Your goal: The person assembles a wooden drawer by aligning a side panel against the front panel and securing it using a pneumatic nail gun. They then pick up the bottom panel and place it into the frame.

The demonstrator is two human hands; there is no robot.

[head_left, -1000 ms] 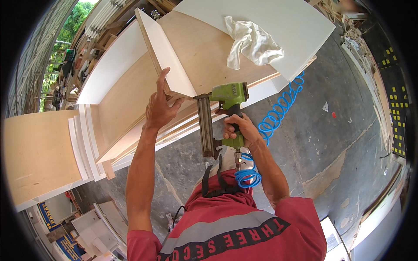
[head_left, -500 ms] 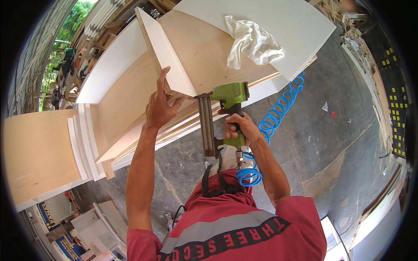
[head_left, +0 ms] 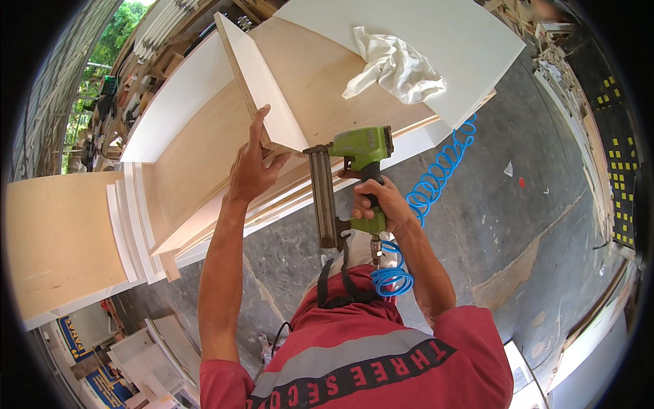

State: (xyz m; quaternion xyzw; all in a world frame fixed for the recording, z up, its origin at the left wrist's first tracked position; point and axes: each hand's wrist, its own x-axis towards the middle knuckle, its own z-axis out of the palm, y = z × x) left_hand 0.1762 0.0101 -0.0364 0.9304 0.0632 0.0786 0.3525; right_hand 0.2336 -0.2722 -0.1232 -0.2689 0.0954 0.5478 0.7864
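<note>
Left hand: at the near end of the upright panel, index finger pointing up along it and thumb spread to the right; the other fingers are partly hidden, so I cannot tell whether it clasps the panel or only braces it.
Upright panel: white on the face toward the right, standing on edge and running away beyond the left hand.
Right hand: wrapped around the handle of the nail gun, gripping it.
Nail gun: green and black, between the two hands at its nose — which sits at the panel's near corner, just right of the left thumb; its long grey magazine hangs left of the right hand.
Blue hose: coiled just below the right hand, near the gun's metal fitting; more coils rise to the right of that hand.
White cloth: crumpled, well beyond the right hand — partly on a white sheet, partly on bare wood.
Floor: grey and scuffed, right of the right hand.
</note>
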